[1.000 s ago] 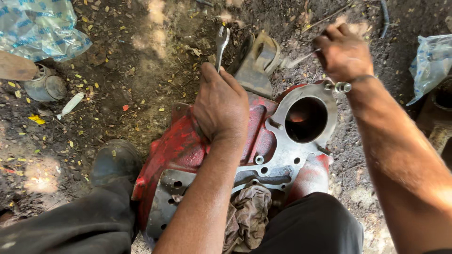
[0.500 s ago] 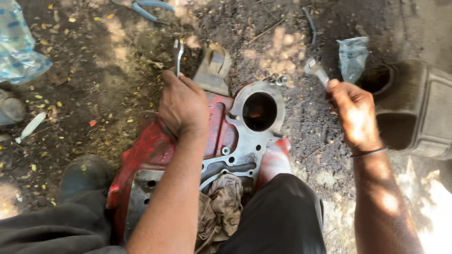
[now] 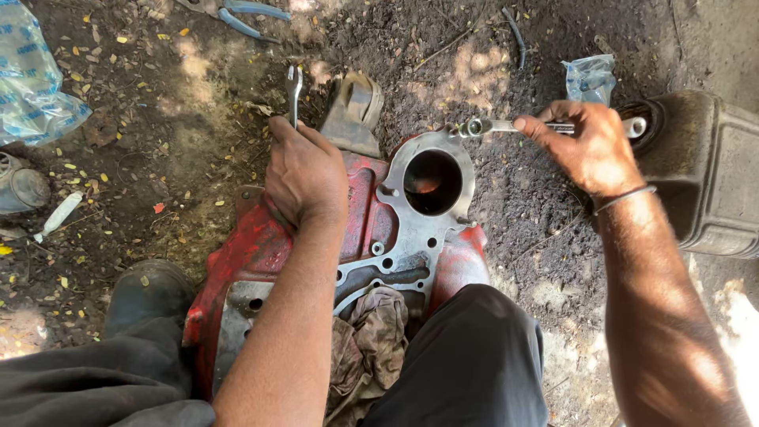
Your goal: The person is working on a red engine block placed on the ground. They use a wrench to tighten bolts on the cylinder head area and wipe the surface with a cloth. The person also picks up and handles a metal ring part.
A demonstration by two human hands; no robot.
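Observation:
A red metal housing (image 3: 261, 245) with a bare grey flange and a round opening (image 3: 431, 182) lies on the dirt between my legs. My left hand (image 3: 304, 170) rests on its upper part, fingers closed around a slim wrench (image 3: 294, 88) that points away from me. My right hand (image 3: 589, 146) holds a silver ring spanner (image 3: 486, 126) sideways, its ring end at the top edge of the flange beside the opening. A dirty rag (image 3: 368, 340) lies on the housing's near end.
Blue-handled pliers (image 3: 237, 12) lie at the top. A plastic bag (image 3: 32, 83) and a small can (image 3: 20, 186) are at the left. A dark greasy casing (image 3: 704, 170) stands at the right, a crumpled plastic wrap (image 3: 589, 75) behind it. My boot (image 3: 146, 292) is beside the housing.
My right hand has swung from the far ground to the right, then brought the spanner's ring end to the flange's top edge. My left hand has stayed on the housing.

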